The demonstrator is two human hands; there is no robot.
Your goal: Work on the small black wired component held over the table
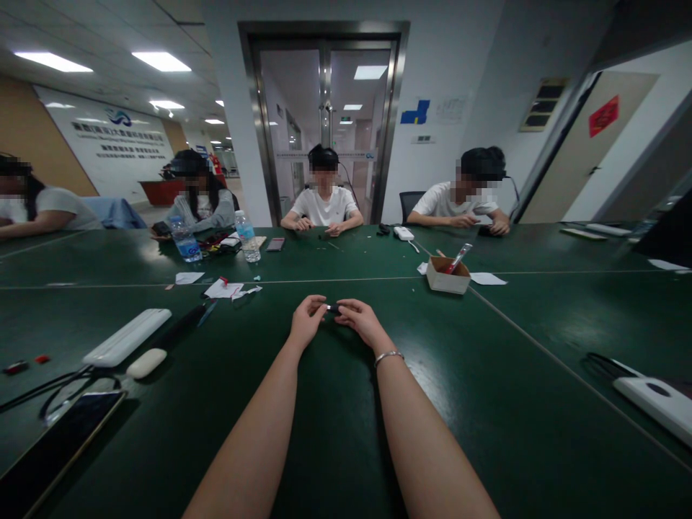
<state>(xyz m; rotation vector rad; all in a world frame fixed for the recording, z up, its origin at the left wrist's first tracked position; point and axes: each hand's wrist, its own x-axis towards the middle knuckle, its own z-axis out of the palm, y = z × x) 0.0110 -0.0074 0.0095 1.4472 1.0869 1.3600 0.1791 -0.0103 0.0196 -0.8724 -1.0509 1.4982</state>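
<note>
Far L, across green table (335, 447): person in white top (59, 209), partly out of view. Near L edge: dark phone (62, 443), face up, angled; blk cable (48, 389) looped beyond it. Small red bit (42, 358) nearby. Wht slab-shaped device (130, 337) next, pale oval item (147, 363) just beside its near R edge. Past these, 2 clear btls w/ blue labels (247, 238), person in grey sleeves (216, 213) behind. Paper scraps (223, 289) nearer, L of hands.

Ctr: L hand (308, 319) pinching pale end of small dark piece (333, 310) btwn thumb & fingers. R hand (360, 321) grips dark end same way, so piece sits btwn the two sets of fingertips, mid-table, arms stretched fwd. Fine detail too small to read; can't tell if it touches tabletop. Silver bangle (388, 356) on R wrist. Opp.: person in white tee (327, 205), hands low at table edge.

R: open box (448, 282), red-&-silver item (459, 257) leaning in it, sheet of paper (488, 278) just R. Behind, another person (448, 198), hands up nr chest. Far R, near side: wht device w/ dark oval (659, 404), cut by frame.
</note>
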